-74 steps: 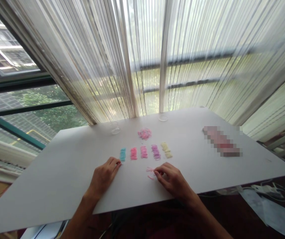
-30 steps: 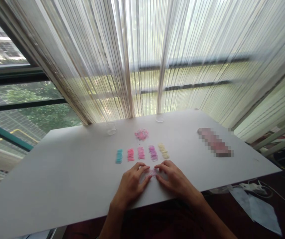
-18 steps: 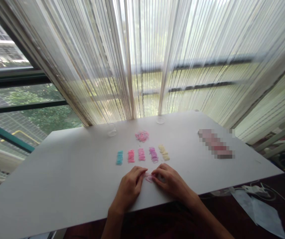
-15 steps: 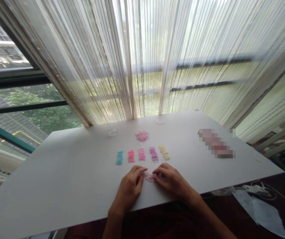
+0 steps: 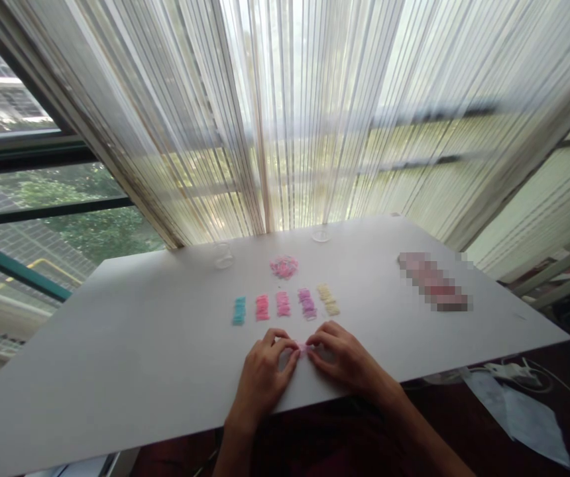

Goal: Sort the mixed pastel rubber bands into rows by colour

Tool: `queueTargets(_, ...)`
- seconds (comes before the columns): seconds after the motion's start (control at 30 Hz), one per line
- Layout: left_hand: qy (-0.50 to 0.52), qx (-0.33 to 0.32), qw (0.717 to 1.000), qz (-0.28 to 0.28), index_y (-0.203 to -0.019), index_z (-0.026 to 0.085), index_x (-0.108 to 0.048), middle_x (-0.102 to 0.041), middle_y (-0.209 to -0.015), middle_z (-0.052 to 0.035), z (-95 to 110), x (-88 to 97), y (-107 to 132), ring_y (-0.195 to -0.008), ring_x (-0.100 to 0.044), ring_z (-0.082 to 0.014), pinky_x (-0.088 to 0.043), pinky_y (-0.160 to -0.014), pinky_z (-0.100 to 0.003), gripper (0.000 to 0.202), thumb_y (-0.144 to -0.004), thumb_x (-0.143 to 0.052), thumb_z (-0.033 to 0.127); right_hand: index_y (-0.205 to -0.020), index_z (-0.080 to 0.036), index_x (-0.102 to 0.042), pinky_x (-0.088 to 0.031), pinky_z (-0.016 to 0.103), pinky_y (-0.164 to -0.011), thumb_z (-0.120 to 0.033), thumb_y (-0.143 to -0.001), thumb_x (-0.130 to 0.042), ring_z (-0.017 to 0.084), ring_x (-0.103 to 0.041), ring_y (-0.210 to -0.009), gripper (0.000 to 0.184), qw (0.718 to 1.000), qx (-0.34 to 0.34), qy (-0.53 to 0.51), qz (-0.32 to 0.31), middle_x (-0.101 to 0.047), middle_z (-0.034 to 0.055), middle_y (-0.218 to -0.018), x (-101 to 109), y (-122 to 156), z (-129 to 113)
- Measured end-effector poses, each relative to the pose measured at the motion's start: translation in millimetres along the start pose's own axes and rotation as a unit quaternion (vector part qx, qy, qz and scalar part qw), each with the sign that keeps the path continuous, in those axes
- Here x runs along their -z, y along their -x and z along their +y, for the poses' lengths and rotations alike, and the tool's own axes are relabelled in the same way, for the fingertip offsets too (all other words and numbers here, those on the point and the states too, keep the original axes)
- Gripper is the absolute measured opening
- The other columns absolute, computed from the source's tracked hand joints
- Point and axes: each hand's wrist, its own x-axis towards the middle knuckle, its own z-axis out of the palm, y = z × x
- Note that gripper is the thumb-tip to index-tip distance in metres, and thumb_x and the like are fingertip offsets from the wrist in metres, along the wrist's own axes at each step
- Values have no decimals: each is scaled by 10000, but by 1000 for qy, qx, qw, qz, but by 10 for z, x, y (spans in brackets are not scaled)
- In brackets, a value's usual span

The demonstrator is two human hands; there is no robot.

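Observation:
My left hand (image 5: 265,369) and my right hand (image 5: 341,356) rest on the white table (image 5: 116,358) near its front edge, fingertips meeting. Between them they pinch a small pink band-like piece (image 5: 303,347), mostly hidden by the fingers. Just beyond lies a row of small sorted bundles: teal (image 5: 238,310), red-pink (image 5: 262,307), pink (image 5: 283,303), purple (image 5: 307,303) and pale yellow (image 5: 328,299). Farther back sits a loose pink heap (image 5: 284,267).
Two small clear cups (image 5: 223,256) (image 5: 321,234) stand at the table's far edge by the string curtain (image 5: 285,119). A blurred pinkish object (image 5: 435,281) lies at the right. Papers and cables (image 5: 518,397) are on the floor to the right.
My left hand came from beside the teal bundle over to my right hand, and both now pinch the pink piece together. Over the last half second the hands barely shifted.

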Motion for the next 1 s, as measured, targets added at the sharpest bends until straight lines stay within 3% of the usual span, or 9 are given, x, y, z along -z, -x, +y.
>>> queueTargets(0.4,-14,-18,1000,19,-1078,275,-726,-691,-1076,-53,-3,-8,28,-894,-697,-228,-585,-834,-380,165,-961,-631,342,-937,-223,-697,-570,323,-778,-126,-936,-632,201,-669,-852,117,999,18,20,20,-669,41,-897,-22,-4,28)
queueTargets(0.7,-30,-17,999,11,-1012,287,-760,-697,-1055,-38,2,-27,12,-874,-690,-217,-567,-815,-369,140,-969,-630,316,-961,-209,-661,-565,349,-814,-55,-857,-643,220,-645,-901,187,999,15,21,26,-653,49,-923,-14,-1,-3)
queueTargets(1.0,-37,-27,999,23,-1008,271,-752,-702,-1041,-38,-4,-27,18,-851,-685,-207,-569,-814,-357,156,-981,-600,281,-916,-221,-668,-561,340,-790,-100,-894,-656,214,-635,-879,123,999,19,26,22,-656,41,-888,-15,-3,-1)
